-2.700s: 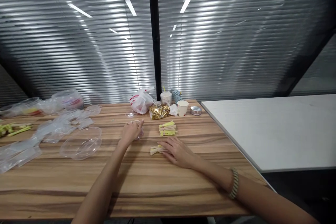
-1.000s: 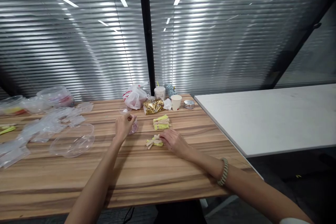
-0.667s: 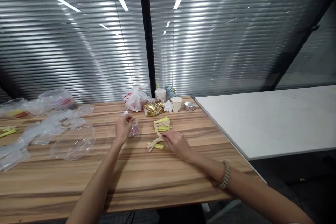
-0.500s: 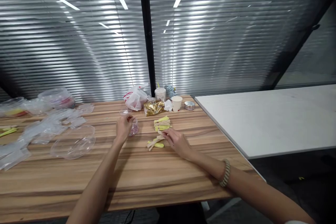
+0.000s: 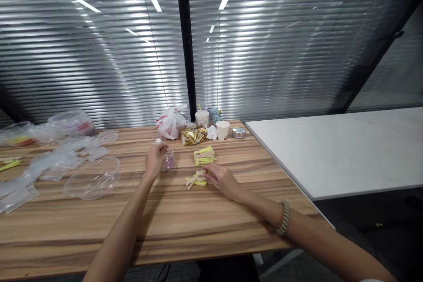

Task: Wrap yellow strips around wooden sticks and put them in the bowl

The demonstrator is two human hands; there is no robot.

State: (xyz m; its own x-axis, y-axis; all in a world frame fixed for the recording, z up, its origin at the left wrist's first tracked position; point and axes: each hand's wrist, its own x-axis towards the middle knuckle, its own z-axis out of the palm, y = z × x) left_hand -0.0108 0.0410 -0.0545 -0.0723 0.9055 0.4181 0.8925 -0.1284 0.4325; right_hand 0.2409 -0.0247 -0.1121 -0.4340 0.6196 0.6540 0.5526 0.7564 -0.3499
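Observation:
My left hand (image 5: 154, 161) is at the side of a small clear container (image 5: 169, 161) with pinkish-purple bits in it. Its fingertips are pinched together at the rim, and what they grip, if anything, is hidden. Over a loose pile of cream and yellow strips (image 5: 195, 180), my right hand (image 5: 223, 180) has its thumb and forefinger closed on what looks like a yellow strip, mostly covered by the fingers. Just beyond lies a neat row of small yellow and cream bundles (image 5: 204, 155), apart from the hand.
At the back stand a white plastic bag (image 5: 172, 124), a gold packet (image 5: 194, 135), a paper cup (image 5: 222, 130), a lidded cup (image 5: 202, 118) and a round tin (image 5: 239, 132). To the left lie a clear plastic lid (image 5: 92, 179) and plastic bags (image 5: 57, 158). A white table (image 5: 343, 154) adjoins on the right.
The cream strip that stuck out from my right fingertips is down at the pile, and those fingers have shifted slightly. My left hand has barely moved beside the container.

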